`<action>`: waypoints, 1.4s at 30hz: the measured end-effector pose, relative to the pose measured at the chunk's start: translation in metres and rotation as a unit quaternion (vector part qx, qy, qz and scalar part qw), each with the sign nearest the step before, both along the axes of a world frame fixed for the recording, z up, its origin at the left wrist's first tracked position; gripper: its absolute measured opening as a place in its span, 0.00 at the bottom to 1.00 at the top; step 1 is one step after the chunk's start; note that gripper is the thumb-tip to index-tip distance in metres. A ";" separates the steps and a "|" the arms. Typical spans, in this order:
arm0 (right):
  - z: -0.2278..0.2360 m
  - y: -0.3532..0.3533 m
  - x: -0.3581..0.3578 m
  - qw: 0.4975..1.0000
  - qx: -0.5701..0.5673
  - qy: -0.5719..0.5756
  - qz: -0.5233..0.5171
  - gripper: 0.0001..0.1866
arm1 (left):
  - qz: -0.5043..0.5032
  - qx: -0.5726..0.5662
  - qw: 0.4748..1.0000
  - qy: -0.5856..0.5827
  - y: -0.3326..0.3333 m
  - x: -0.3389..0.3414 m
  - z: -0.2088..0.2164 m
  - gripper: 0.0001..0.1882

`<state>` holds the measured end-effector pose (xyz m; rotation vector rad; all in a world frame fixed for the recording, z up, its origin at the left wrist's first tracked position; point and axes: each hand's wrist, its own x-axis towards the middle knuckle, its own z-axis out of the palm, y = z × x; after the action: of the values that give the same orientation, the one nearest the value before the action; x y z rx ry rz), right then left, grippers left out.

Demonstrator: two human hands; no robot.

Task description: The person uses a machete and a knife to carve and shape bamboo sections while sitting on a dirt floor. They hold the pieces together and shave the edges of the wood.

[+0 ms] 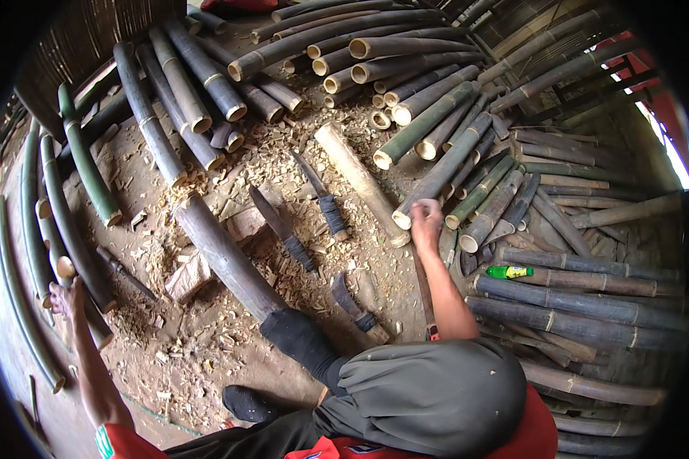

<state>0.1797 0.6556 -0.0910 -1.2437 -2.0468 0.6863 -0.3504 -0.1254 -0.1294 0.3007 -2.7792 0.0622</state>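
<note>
My left hand point(67, 300) reaches out to the far left, its fingers curled over a bamboo pole point(95, 325) with pale spots along its side. My right hand point(426, 217) is closed beside the cut end of a dark bamboo pole point(445, 177); what lies in its fingers is hidden. A long dark strip point(422, 287) runs beside my right forearm. Between my hands, a thick bamboo piece point(226, 256) slants to my dark-covered leg point(302, 340). A pale, peeled bamboo piece point(360, 180) lies near my right hand.
Several blades with dark wrapped handles lie amid shavings: a long knife point(275, 218), another knife point(318, 187) and a curved blade point(348, 298). Wood blocks point(187, 277) sit beside the thick bamboo. Bamboo stacks point(582, 302) fill the right and back. A green bottle point(508, 271) lies among them.
</note>
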 end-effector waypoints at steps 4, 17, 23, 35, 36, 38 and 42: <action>-0.035 0.093 0.051 0.934 -0.267 0.073 -0.224 0.34 | -0.091 0.099 0.987 0.085 0.045 0.065 -0.006 0.48; -0.066 0.133 0.025 0.815 -0.407 0.284 -0.300 0.57 | 0.073 0.614 0.777 -0.116 0.146 0.337 -0.029 0.28; -0.069 0.144 0.043 0.870 -0.372 0.249 -0.206 0.50 | 0.124 0.640 0.755 -0.074 0.130 0.335 -0.001 0.24; 0.140 0.232 0.167 0.908 -0.115 0.178 -0.361 0.51 | 0.052 0.657 0.738 -0.143 0.224 0.344 -0.040 0.25; 0.155 0.241 0.169 0.918 -0.108 0.151 -0.351 0.51 | 0.062 0.669 0.730 -0.128 0.231 0.342 -0.030 0.25; 0.180 0.267 0.171 0.928 -0.089 0.116 -0.342 0.51 | 0.076 0.688 0.710 -0.131 0.241 0.339 -0.028 0.24; 0.198 0.280 0.152 0.941 -0.136 0.052 -0.306 0.48 | 0.094 0.720 0.672 -0.141 0.240 0.343 -0.040 0.17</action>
<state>0.3317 0.9361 0.1071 -1.8416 -1.3823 0.7179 -0.0072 0.1144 -0.1695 0.9554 -2.3150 -2.2169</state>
